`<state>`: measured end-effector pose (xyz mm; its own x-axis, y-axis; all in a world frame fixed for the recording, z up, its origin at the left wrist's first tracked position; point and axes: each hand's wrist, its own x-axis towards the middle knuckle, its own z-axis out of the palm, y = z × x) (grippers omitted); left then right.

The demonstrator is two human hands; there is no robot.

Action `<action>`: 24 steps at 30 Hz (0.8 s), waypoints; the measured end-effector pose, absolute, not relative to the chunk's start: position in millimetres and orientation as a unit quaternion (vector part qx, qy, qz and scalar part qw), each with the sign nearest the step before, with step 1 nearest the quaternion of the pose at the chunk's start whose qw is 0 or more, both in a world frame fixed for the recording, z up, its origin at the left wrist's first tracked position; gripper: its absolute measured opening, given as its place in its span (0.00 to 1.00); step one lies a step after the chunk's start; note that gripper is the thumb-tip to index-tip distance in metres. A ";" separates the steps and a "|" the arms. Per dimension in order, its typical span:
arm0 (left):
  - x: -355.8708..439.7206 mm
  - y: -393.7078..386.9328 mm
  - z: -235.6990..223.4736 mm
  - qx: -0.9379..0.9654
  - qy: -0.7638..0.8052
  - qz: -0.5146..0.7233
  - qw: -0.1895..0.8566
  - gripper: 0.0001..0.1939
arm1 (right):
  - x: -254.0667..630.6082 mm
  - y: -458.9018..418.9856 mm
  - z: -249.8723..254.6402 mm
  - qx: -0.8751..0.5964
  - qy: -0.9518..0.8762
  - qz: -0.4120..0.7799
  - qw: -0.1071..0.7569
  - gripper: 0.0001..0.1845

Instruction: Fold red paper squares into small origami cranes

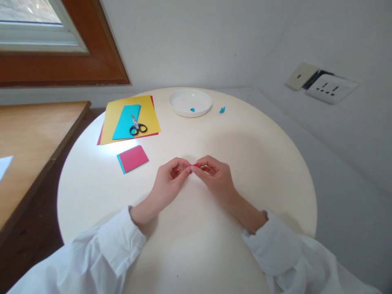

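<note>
Over the middle of the round white table (196,253), my left hand (171,175) and my right hand (216,173) meet at the fingertips. Between them they pinch a small piece of red paper (196,165), mostly covered by fingers and thumbs, so its folded shape cannot be made out. Left of my left hand lies a small stack of paper rectangles (134,159), red on top with blue showing at its edge.
Yellow sheets (116,110) over red ones lie back left, bearing blue paper (125,122) and black-handled scissors (136,126). At the back stands a white dish (183,113) with a blue paper bit (192,110) inside. A blue folded paper piece (222,110) lies beside it.
</note>
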<state>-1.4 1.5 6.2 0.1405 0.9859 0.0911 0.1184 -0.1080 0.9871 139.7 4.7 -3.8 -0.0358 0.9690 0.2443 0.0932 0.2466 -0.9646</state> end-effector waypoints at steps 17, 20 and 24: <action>-1.8 3.1 1.7 0.348 0.329 0.462 0.747 0.05 | 140.7 6.8 -8.7 -0.415 -0.560 0.482 0.531 0.02; -3.6 3.4 1.1 0.324 0.319 0.439 0.775 0.03 | 141.5 6.5 -8.2 -0.411 -0.555 0.492 0.531 0.02; -4.3 3.6 1.2 0.308 0.311 0.430 0.790 0.03 | 142.7 5.8 -7.9 -0.410 -0.553 0.502 0.523 0.03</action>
<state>-4.3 3.6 1.2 0.4381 0.8701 -0.2259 -0.4871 0.4410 0.7538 142.7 5.8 -7.9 -0.1168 0.9791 0.1664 -0.0714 0.1588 -0.9847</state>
